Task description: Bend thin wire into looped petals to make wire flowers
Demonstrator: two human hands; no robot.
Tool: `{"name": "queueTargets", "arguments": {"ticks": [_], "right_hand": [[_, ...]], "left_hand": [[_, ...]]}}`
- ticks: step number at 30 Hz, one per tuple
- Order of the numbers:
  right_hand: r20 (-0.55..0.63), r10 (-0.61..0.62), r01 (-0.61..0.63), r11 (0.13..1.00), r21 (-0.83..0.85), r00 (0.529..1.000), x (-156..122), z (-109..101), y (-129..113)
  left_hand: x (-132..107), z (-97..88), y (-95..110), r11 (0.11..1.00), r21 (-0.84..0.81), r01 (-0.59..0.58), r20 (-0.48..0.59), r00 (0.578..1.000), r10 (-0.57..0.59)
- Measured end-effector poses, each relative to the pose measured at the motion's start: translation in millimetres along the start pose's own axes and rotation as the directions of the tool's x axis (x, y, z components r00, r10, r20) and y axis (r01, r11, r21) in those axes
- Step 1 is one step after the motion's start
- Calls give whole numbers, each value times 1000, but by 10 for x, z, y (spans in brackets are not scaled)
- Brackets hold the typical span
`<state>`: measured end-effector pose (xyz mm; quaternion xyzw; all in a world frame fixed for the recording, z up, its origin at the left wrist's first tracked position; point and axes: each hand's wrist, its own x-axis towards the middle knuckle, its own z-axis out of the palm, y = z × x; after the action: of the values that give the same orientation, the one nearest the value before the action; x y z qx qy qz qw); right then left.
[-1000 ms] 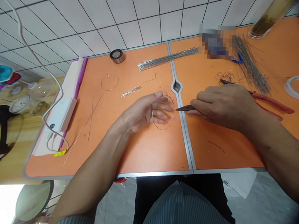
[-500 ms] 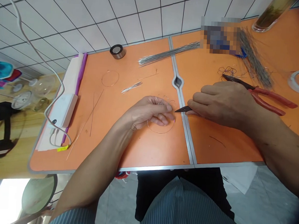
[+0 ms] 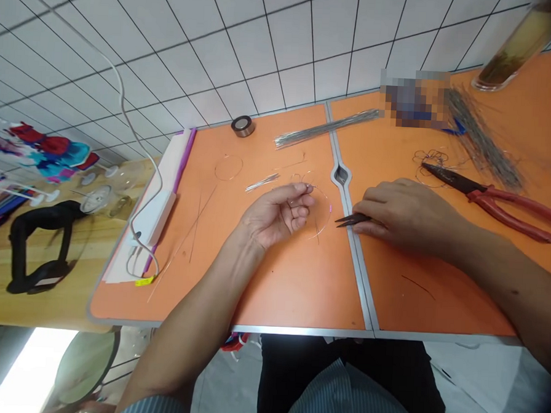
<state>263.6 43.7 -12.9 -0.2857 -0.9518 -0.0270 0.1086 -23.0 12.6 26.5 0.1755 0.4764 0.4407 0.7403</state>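
Observation:
My left hand (image 3: 279,213) pinches a thin wire ring (image 3: 329,218) between thumb and forefinger, its other fingers loosely curled. A small pink mark shows on the ring's right side, and fine loops stand out near the fingertips. Across the table's metal seam, my right hand (image 3: 388,211) is wrapped round dark-tipped pliers (image 3: 352,220), whose handles are hidden in the palm. The pliers' jaws point left, slightly parted, a short way from the ring and not touching it. Short cut wires (image 3: 262,182) lie beyond my left hand.
Red-handled pliers (image 3: 497,199) lie right of my right hand, near tangled wire (image 3: 429,164). Wire bundles (image 3: 326,129) and a tape roll (image 3: 243,126) sit toward the tiled wall. A white power bank (image 3: 152,223) with a cable is at left; a glass (image 3: 514,49) stands far right.
My left hand has turned palm-up, and the ring now stands out to its right. The pliers in my right hand have drawn back from my left fingertips. The whole view has shifted.

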Motion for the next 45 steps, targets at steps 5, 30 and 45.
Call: {"name": "queueTargets", "arguments": {"ticks": [5,30,45], "right_hand": [[25,29,-32,986,162,999,12,43,-72],[83,681,-387,309,869,728,548,-358,-567],[89,664,-437,379,816,742,550,-423,-702]], "left_hand": [[-49,25,-15,999,-47,-27,32,999,29],[-102,-52,-30,931,144,-336,190,933,307],[-76,-4,-135,863,369,-344,233,934,272]]}}
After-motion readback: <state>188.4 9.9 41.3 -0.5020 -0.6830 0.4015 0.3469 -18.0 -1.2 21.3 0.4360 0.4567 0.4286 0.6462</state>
